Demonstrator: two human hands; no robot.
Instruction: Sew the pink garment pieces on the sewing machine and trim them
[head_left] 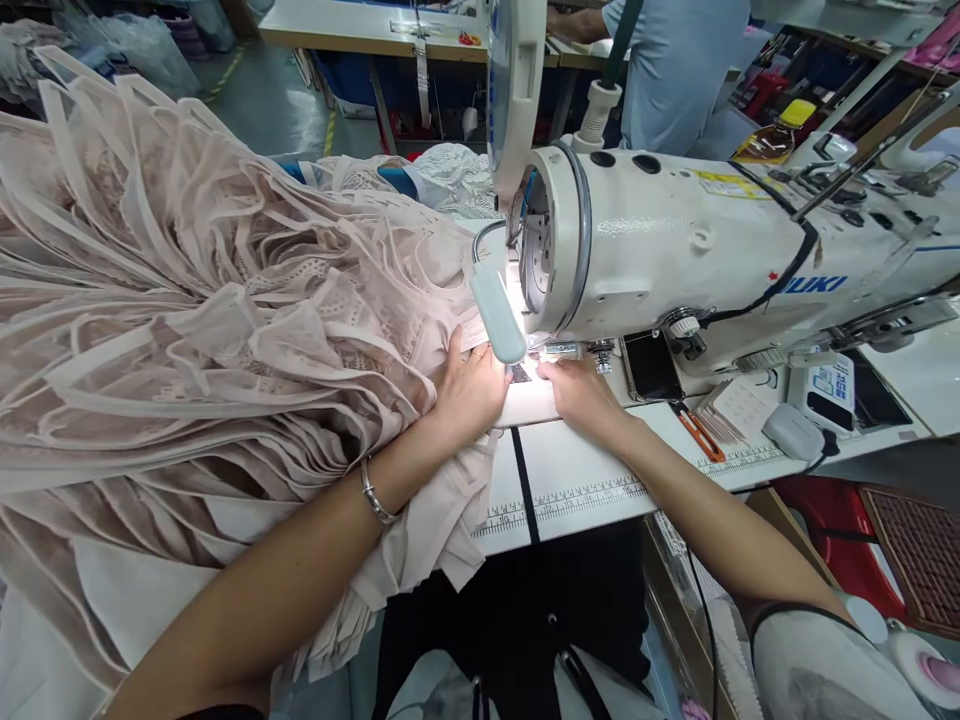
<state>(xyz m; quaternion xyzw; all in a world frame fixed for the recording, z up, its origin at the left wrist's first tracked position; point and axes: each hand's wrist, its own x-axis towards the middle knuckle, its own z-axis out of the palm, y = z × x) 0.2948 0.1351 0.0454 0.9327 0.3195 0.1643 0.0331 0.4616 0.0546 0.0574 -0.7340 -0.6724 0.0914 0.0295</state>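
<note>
A white sewing machine [637, 235] with a lit needle area stands in front of me. A pale pink garment piece [529, 403] lies on its bed under the light. My left hand [472, 390] is closed on the fabric just left of the needle area, beside a big heap of pale pink lace-trimmed garments [247, 290]. My right hand [589, 398] pinches the fabric at the right side of the needle, its fingertips close to the presser foot. A small pale green lamp head [498, 312] hangs in front of the needle and hides part of the stitching spot.
Right of the machine bed lie a dark phone [651, 366], an orange cutter [702, 434], a stack of cards [731, 410] and a grey case [793, 432]. A ruler strip [589, 497] runs along the table's front edge. Behind the machine, a person in a blue shirt [679, 75] works.
</note>
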